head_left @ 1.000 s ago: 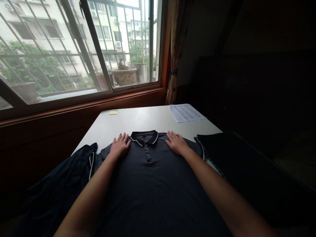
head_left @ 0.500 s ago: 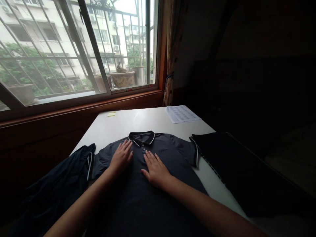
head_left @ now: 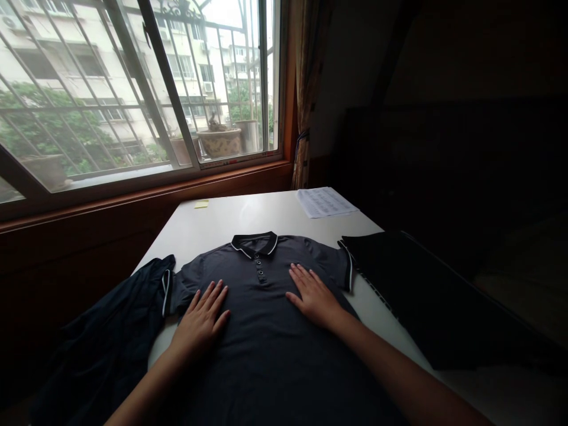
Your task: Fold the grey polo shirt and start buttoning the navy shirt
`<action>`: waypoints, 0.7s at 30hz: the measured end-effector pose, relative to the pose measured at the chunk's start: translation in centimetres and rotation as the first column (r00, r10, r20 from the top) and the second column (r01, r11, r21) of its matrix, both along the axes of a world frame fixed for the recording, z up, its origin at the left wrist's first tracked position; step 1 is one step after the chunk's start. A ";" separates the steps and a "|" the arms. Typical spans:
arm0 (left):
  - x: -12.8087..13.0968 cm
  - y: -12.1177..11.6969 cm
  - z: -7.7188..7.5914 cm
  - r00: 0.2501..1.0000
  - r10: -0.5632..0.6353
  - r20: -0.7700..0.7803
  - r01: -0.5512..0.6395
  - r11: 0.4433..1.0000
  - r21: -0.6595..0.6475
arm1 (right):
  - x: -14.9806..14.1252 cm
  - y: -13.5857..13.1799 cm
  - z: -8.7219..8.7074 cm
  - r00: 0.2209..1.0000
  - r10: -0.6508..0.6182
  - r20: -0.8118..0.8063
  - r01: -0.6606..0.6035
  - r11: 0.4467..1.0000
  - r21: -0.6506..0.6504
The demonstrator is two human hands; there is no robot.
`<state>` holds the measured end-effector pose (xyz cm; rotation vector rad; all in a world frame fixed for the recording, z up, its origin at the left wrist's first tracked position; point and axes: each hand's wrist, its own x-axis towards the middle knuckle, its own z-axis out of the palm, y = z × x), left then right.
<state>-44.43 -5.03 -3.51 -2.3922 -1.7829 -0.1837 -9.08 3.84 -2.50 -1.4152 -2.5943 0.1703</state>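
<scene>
A dark grey polo shirt [head_left: 261,319] lies spread front side up, its black collar edged in white pointing away from me. Both short sleeves stick out to the sides. My left hand [head_left: 199,319] rests flat on the shirt's left chest area, fingers stretched out. On the other side of the button placket, my right hand [head_left: 314,296] lies flat with its fingers extended, below the sleeve. Neither hand grips the cloth. Slight creases run across the shirt between the hands. Its lower part fades into shadow near me.
The shirt lies on a white table [head_left: 248,210]. Dark crumpled clothing [head_left: 115,322] hangs over the left edge, touching the sleeve. A flat black cloth item [head_left: 426,290] lies at the right. Printed papers [head_left: 326,202] and a yellow sticky note [head_left: 201,204] are at the back, below a barred window.
My hands have moved apart across the shirt: the left toward me and leftward, the right out to the right. The button placket is now uncovered.
</scene>
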 end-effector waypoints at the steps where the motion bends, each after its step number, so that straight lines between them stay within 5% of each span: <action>1: -0.3 -0.2 -0.1 1.000 0.006 -0.006 -0.006 1.000 0.002 | 1.1 0.1 -0.2 1.000 -0.021 0.004 0.021 1.000 0.019; 7: -0.8 -1.0 -0.1 0.999 0.009 -0.032 -0.009 1.000 0.014 | 5.4 -0.4 -1.1 0.999 -0.021 0.028 0.018 0.993 0.120; 21: -1.6 -4.5 -0.5 0.989 -0.031 -0.145 0.048 0.992 0.116 | 8.4 -5.4 -1.5 0.998 -0.024 0.063 0.013 0.985 0.173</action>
